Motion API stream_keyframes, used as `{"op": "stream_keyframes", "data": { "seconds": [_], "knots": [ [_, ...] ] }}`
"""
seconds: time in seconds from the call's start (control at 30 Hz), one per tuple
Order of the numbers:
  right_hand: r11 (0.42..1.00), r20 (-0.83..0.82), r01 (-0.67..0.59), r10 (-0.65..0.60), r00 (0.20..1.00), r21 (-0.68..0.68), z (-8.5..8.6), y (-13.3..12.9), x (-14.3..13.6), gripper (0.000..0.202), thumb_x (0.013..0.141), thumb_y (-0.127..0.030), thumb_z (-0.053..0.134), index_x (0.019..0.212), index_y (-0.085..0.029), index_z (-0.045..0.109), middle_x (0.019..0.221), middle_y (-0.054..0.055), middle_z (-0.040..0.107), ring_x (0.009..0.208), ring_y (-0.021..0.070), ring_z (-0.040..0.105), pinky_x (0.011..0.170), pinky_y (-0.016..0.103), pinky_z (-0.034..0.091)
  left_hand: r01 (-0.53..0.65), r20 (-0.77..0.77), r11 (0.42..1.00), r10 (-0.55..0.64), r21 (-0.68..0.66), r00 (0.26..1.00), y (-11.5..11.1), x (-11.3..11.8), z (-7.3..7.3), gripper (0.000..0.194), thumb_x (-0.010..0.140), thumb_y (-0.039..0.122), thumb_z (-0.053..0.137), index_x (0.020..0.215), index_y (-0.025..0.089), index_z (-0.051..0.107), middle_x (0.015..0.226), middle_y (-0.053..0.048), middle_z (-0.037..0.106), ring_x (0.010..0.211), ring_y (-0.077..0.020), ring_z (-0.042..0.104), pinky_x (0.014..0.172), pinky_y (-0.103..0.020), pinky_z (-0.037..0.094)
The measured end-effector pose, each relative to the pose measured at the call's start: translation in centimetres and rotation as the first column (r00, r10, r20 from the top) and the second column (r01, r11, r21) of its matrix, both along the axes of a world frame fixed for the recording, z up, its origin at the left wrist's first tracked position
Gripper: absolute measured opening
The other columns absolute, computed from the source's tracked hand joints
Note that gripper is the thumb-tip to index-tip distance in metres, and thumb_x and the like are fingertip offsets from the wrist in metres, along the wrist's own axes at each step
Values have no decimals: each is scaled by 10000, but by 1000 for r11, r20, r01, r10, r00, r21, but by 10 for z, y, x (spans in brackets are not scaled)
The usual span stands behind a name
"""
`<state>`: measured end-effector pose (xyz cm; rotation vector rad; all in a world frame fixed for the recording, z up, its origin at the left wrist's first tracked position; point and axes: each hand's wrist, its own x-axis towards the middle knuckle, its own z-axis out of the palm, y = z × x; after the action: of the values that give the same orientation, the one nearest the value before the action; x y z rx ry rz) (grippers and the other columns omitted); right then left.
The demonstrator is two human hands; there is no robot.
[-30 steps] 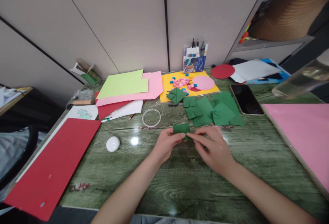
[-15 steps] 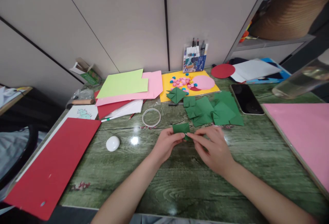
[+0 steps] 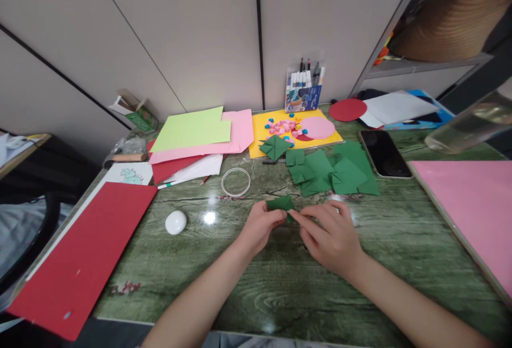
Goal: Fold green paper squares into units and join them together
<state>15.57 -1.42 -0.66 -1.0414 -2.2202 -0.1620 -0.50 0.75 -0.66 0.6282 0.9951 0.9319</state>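
Note:
A small folded green paper (image 3: 281, 203) is held above the table between my hands. My left hand (image 3: 260, 225) pinches it from the left, thumb on top. From the right, my right hand (image 3: 330, 231) reaches in, its index fingertip at the paper's lower right edge. The right hand's other fingers are curled, and whether they grip the paper is hard to tell. Behind the hands, several green paper pieces (image 3: 318, 172) lie overlapping, some folded. Another folded green piece (image 3: 274, 147) rests on the edge of the yellow sheet (image 3: 258, 134).
Pink and blue bits (image 3: 283, 126) lie on the yellow sheet. A phone (image 3: 384, 153) and a clear bottle (image 3: 466, 124) stand or lie right. A tape roll (image 3: 236, 182), white round object (image 3: 176, 223) and red sheet (image 3: 88, 252) are left. A marker pack (image 3: 304, 92) stands behind.
The green paper has tilted in my left hand, and its visible shape has changed from nearly rectangular to pointed. My right hand's fingers have shifted slightly.

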Motion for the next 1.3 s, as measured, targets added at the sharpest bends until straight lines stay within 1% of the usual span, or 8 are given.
{"op": "stream_keyframes", "data": {
  "seconds": [0.37, 0.6, 0.77, 0.83, 0.9, 0.97, 1.1, 1.3],
  "knots": [
    [999, 34, 22, -24, 999, 35, 2, 0, -2, 239, 779, -106, 542, 992, -186, 612, 794, 40, 674, 710, 165, 560, 731, 376, 330, -6, -27, 997, 8, 76, 1000, -3, 2, -1, 81, 626, 132, 644, 658, 118, 571, 597, 24, 488, 573, -78, 426, 558, -206, 328],
    [993, -25, 105, -106, 994, -48, 0, -6, -8, 292, 771, -120, 551, 1039, -226, 598, 868, 37, 672, 770, 185, 570, 773, 398, 320, -62, -139, 983, 87, 170, 987, -2, 2, -5, 95, 627, 143, 638, 601, 128, 548, 560, 38, 456, 553, -74, 391, 536, -207, 306],
    [973, -38, 156, -164, 986, -171, -2, -4, -11, 545, 809, -197, 512, 1333, -149, 368, 1045, 134, 621, 915, 246, 558, 804, 422, 335, -110, -117, 985, 126, 130, 985, 1, -1, -4, 52, 628, 148, 633, 650, 118, 597, 605, 9, 535, 589, -93, 461, 586, -219, 368],
    [949, -65, 175, -198, 978, -261, -2, 0, -6, 552, 829, -226, 493, 1351, -141, 335, 1062, 142, 612, 959, 260, 543, 816, 431, 344, -116, -117, 988, 127, 97, 985, 1, -2, -2, 68, 622, 167, 643, 645, 114, 609, 617, -7, 563, 597, -104, 485, 592, -226, 381],
    [909, -131, 138, -204, 970, -393, 0, 6, -1, 385, 853, -247, 474, 1235, -196, 473, 1020, 101, 629, 957, 245, 548, 824, 424, 360, -112, -116, 992, 119, 62, 986, 0, -1, 0, 99, 604, 189, 668, 644, 113, 619, 627, -16, 584, 601, -111, 502, 597, -232, 390],
    [851, -215, 52, -190, 958, -523, 0, 10, 2, 189, 857, -278, 490, 1002, -229, 600, 913, 55, 652, 879, 217, 573, 784, 390, 399, -89, -98, 995, 92, 44, 991, -1, 0, 1, 126, 585, 197, 690, 658, 112, 631, 638, -20, 596, 605, -114, 511, 602, -236, 394],
    [754, -371, -69, -240, 897, -653, -4, 13, -2, 128, 801, -305, 574, 721, -206, 594, 696, 9, 620, 684, 171, 574, 624, 300, 445, -51, -70, 997, 56, 64, 996, -3, 2, 1, 113, 584, 162, 698, 645, 118, 614, 619, 3, 560, 600, -97, 481, 591, -224, 369],
    [772, -368, -39, -258, 893, -635, -4, 10, -5, 138, 788, -284, 586, 675, -207, 589, 665, 2, 602, 678, 172, 562, 623, 302, 428, -19, -129, 991, 37, 136, 991, -3, 3, -2, 106, 602, 186, 700, 633, 126, 618, 606, 16, 558, 598, -101, 464, 596, -232, 349]
  ]
}}
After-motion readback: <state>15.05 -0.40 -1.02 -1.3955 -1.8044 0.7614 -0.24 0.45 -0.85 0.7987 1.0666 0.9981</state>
